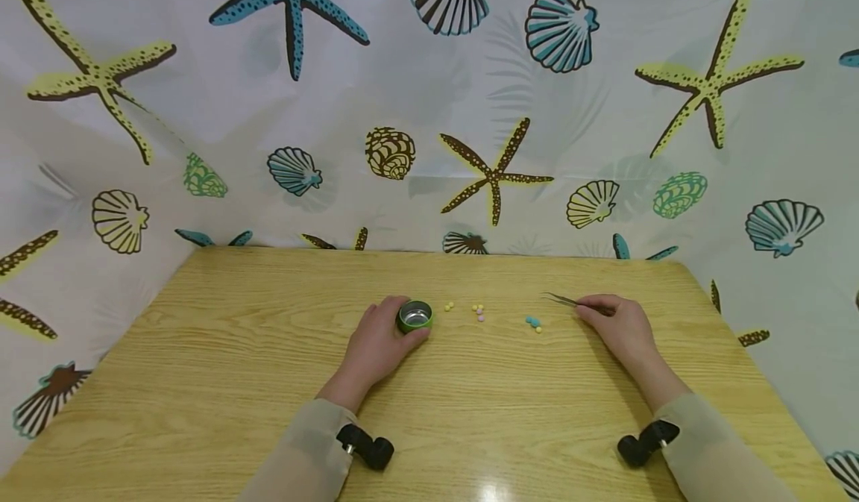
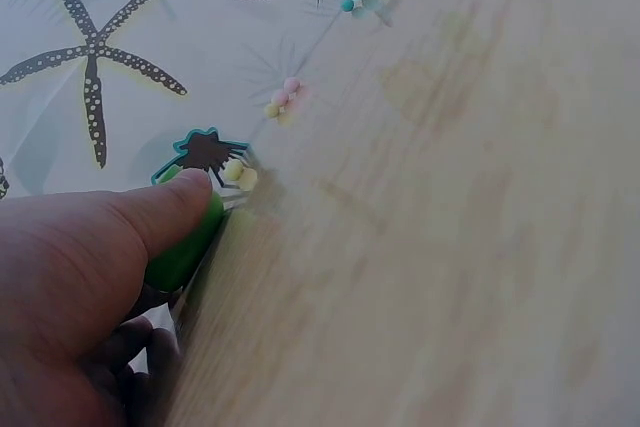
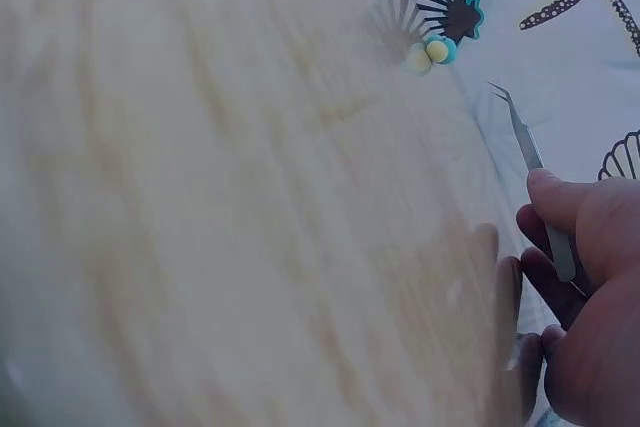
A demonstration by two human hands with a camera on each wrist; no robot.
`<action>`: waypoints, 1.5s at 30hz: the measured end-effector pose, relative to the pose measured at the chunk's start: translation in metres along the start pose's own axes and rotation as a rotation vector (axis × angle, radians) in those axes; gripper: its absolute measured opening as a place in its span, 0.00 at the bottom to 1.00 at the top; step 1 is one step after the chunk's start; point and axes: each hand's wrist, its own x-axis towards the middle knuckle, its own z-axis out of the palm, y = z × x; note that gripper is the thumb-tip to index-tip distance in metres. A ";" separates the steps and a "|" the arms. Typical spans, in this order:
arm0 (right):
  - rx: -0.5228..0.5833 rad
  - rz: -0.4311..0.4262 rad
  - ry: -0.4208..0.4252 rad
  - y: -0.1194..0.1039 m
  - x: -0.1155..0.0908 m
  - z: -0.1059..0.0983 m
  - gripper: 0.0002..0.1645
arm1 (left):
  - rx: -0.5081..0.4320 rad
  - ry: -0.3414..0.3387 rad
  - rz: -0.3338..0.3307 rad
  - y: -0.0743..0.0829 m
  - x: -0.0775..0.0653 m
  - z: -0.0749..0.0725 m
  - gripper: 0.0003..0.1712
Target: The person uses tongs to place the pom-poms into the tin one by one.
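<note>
My left hand (image 1: 377, 344) grips a small round green tin (image 1: 416, 328) with a shiny metal inside, standing on the wooden table. In the left wrist view the thumb (image 2: 165, 212) lies along the green side, and the other fingers are partly hidden. My right hand (image 1: 625, 332) pinches slim metal tweezers (image 3: 528, 147), whose bent tips point left and stand slightly apart with nothing between them. Between the hands lie small round beads: two yellow beads (image 1: 449, 307) beside the tin, a yellow and pink group (image 1: 479, 311), and a blue and yellow group (image 1: 533, 322) nearest the tweezers.
The wood-grain table (image 1: 496, 405) spreads around both hands. Behind it hangs a white cloth (image 1: 376, 218) printed with starfish and shells, which also borders the left and right sides. A black wrist camera (image 1: 365, 446) sits on the left sleeve, another camera (image 1: 647, 442) on the right.
</note>
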 end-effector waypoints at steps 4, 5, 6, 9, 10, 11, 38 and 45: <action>0.019 0.000 -0.002 -0.001 -0.004 -0.002 0.21 | -0.001 0.001 0.000 0.000 0.000 0.000 0.38; 0.016 -0.005 -0.001 -0.001 -0.005 -0.003 0.21 | 0.000 0.000 -0.001 -0.001 -0.001 0.000 0.38; 0.014 -0.007 -0.001 0.000 -0.006 -0.003 0.21 | 0.001 0.000 0.001 -0.001 -0.001 0.000 0.38; 0.021 -0.014 -0.005 0.001 -0.008 -0.005 0.21 | 0.005 -0.001 0.008 0.000 -0.001 0.000 0.38; 0.027 -0.014 -0.009 0.001 -0.009 -0.005 0.21 | 0.007 -0.002 0.011 0.000 -0.001 0.000 0.37; 0.032 -0.015 -0.015 0.001 -0.009 -0.006 0.21 | 0.008 -0.002 0.014 0.000 -0.001 -0.001 0.37; 0.092 0.030 -0.109 0.000 -0.024 -0.009 0.25 | 0.008 -0.005 0.009 0.000 0.000 0.000 0.37; 0.096 0.016 -0.121 0.001 -0.024 -0.009 0.23 | -0.002 -0.002 0.007 0.001 -0.002 -0.002 0.37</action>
